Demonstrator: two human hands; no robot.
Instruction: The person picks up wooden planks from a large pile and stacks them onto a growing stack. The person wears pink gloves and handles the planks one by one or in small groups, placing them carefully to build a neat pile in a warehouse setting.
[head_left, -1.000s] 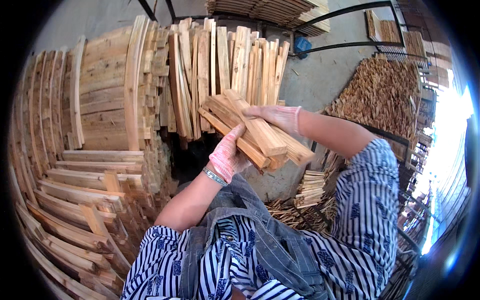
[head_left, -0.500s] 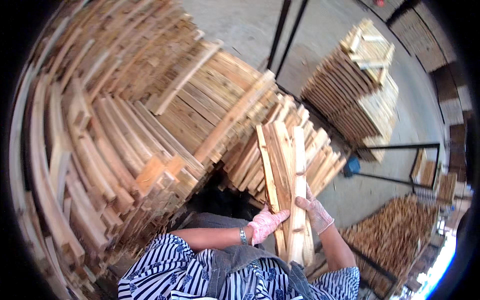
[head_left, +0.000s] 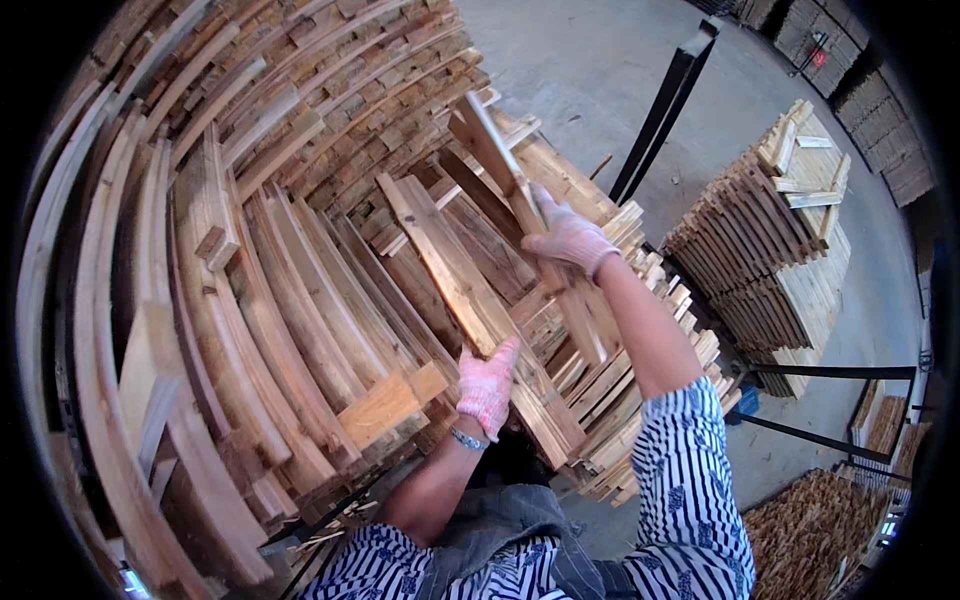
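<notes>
My left hand [head_left: 488,385], in a pink and white knit glove, is closed round the edge of a wooden plank [head_left: 455,280], whose long face slants from upper left to lower right. At least one more board seems to lie against that plank. Farther forward and to the right, my gloved right hand [head_left: 568,240] grips another wooden board [head_left: 500,160], tilted the same way and partly blurred. Both are held over a stack of planks [head_left: 490,235], which they partly hide.
Long boards [head_left: 290,290] stand piled at the left, with a tall timber stack [head_left: 370,110] behind them. Short slats [head_left: 630,400] lie bundled to the right. A black metal post [head_left: 665,110] rises beyond. Another wood stack [head_left: 750,240] stands on the concrete floor [head_left: 570,60].
Held together in front of me before, the boards are now split between my hands. Both hands have moved forward, the right one farther, toward the plank stack. The view has shifted too.
</notes>
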